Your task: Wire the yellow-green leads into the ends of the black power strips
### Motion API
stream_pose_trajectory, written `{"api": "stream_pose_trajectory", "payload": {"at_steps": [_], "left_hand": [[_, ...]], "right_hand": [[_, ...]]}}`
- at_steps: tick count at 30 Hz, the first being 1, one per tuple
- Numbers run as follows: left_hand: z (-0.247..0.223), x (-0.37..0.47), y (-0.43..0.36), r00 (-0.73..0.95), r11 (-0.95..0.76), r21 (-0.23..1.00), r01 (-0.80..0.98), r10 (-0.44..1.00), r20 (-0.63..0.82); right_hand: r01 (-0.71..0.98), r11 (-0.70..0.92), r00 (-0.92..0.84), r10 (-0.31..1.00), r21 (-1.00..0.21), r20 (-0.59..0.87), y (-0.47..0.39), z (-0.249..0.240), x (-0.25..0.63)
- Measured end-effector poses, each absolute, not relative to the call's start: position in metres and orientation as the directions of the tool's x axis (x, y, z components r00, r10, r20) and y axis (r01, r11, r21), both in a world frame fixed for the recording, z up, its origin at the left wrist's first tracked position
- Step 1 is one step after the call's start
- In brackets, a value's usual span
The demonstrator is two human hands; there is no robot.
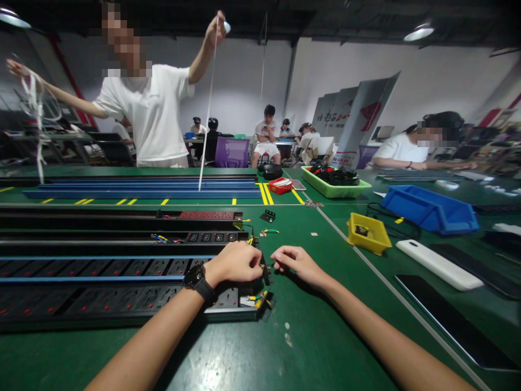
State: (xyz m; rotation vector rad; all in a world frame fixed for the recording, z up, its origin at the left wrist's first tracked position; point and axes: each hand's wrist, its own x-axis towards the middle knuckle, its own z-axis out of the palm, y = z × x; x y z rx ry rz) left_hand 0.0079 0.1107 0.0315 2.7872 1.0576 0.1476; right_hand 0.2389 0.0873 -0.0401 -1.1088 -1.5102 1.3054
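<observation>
The blue-edged socket strip (138,267) lies well in from the table's (301,342) far edge, its right end under your left hand (240,262): fingers curled, grip hidden. Work appears to be at that end; steadiness is called for. Your right hand (299,263), fingers bunched, sits just beyond; contents unclear.

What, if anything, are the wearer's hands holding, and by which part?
The left hand is over the end of a socket strip; any grip there is hidden. The right hand is curled nearby; whether it pinches anything cannot be told.
</observation>
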Motion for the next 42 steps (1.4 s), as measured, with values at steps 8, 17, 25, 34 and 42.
{"api": "stream_pose_trajectory", "payload": {"at_steps": [8,17,25,34,42], "left_hand": [[0.0328,0.0083,0.1103,0.742,-0.734,0.177,0.655,0.669,0.030],[0.0317,0.0081,0.1106,0.744,-0.735,0.183,0.653,0.667,0.029],[0.0327,0.0079,0.1102,0.744,-0.734,0.184,0.654,0.668,0.022],[0.0331,0.0085,0.1101,0.738,-0.725,0.197,0.660,0.675,0.013],[0.0299,0.0073,0.1132,0.728,-0.710,0.237,0.663,0.685,0.016]], "right_hand": [[0.105,0.077,-0.262,0.964,-0.992,0.047,0.0866,-0.0393,0.2384],[0.107,0.076,-0.261,0.964,-0.991,0.046,0.0870,-0.0408,0.2387],[0.134,0.090,-0.258,0.965,-0.987,0.053,0.0866,-0.0405,0.2388],[0.109,0.085,-0.273,0.961,-0.990,0.053,0.0871,-0.0404,0.2392],[0.108,0.077,-0.256,0.966,-0.991,0.047,0.0879,-0.0412,0.2399]]}}
